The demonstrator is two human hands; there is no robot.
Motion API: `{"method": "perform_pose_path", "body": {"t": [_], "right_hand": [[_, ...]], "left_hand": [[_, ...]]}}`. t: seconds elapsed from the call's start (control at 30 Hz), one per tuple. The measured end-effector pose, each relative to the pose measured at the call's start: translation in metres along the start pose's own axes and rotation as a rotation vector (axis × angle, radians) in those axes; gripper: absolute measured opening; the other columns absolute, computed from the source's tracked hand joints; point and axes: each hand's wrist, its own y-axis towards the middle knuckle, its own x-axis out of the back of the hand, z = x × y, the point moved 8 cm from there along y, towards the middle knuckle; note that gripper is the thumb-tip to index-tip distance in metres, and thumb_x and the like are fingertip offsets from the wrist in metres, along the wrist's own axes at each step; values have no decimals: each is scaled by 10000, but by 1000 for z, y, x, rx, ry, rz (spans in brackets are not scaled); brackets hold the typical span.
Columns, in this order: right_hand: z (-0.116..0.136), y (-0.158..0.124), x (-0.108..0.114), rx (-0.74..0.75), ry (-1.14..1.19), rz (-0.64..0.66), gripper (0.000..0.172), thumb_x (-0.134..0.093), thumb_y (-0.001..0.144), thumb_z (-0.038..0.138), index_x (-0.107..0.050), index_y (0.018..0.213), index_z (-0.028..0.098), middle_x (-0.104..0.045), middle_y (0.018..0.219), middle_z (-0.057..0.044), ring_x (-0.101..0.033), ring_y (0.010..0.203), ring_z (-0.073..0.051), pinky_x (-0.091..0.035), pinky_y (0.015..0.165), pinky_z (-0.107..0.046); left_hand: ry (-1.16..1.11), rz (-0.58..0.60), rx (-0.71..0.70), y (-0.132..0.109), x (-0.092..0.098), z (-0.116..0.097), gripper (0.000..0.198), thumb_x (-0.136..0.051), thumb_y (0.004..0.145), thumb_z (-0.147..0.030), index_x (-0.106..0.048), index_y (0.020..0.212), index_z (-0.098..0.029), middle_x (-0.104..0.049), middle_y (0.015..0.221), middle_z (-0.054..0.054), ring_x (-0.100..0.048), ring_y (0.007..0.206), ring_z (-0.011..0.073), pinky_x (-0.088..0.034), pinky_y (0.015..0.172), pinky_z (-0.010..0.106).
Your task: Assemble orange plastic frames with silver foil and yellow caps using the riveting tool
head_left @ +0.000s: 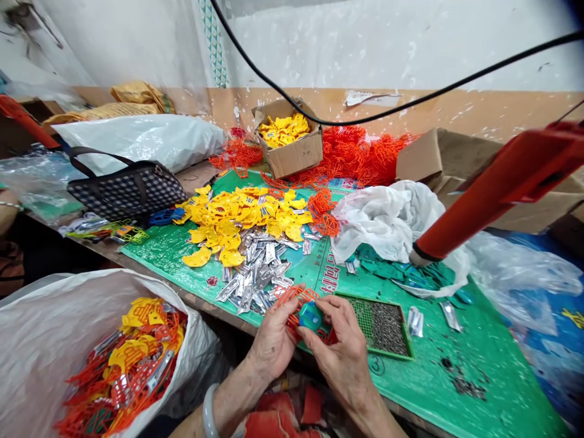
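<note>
Both my hands meet just over the table's front edge. My left hand (pixel 275 340), a pale bangle on its wrist, is closed around an orange plastic lattice piece (pixel 292 294). A teal plastic piece (pixel 310 316) is pinched between the thumb and fingers of my right hand (pixel 341 334), against the orange lattice. My fingers partly hide both pieces. Just beyond lie a heap of silver metal strips (pixel 262 267) and a pile of yellow plastic pieces (pixel 246 213). Right of my hands is a green tray (pixel 364 316) with small dark metal pins (pixel 387 328).
A white sack (pixel 41 322) of mixed pieces stands at lower left. A red electric screwdriver (pixel 483 207) hangs at right above teal pieces (pixel 424 277). Behind are a cardboard box (pixel 296 155), orange lattices (pixel 356 155) and a checked bag (pixel 128 188). Another person's arm (pixel 8 210) shows at far left.
</note>
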Motion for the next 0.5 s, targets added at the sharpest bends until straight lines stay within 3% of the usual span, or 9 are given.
{"method": "perform_pose_path", "body": {"t": [0.27, 0.5], "right_hand": [[-6, 2, 15, -25, 24, -46, 352, -705, 810, 229, -583, 1140, 220, -599, 1096, -85, -597, 1019, -233, -529, 859, -408], [-6, 0, 5, -3, -24, 31, 387, -714, 802, 217, -585, 1167, 218, -590, 1106, -98, -562, 1030, -251, -518, 844, -425]], "left_hand": [[-35, -18, 28, 0, 3, -1, 308, -784, 718, -214, -737, 1014, -141, -788, 913, 66, -712, 736, 169, -568, 664, 258], [-24, 4, 0, 3, 1, 1, 298, -799, 705, -229, -749, 984, -139, -788, 910, 60, -709, 754, 162, -562, 673, 237]]}}
